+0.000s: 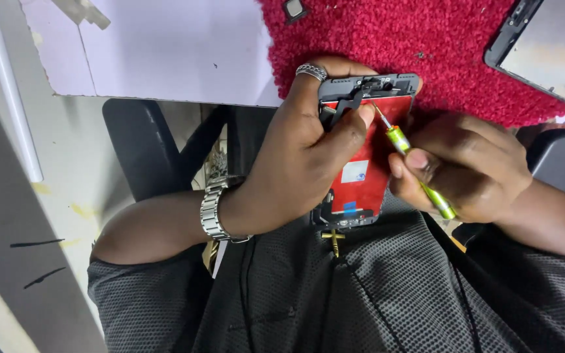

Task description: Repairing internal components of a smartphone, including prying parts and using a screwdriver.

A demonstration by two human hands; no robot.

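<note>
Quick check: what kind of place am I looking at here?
Likely a phone repair bench: the left hand holds an opened phone screen, the right hand works a small screwdriver, and another screen lies on a red mat.

Red-backed phone screen panel (367, 157): left edge hidden under the left hand (302, 150).
Green slim screwdriver (420, 173): mid-shaft hidden by right hand (465, 170) fingers.
Second black-framed screen (544, 46): cut off by the top and right edges.
</note>
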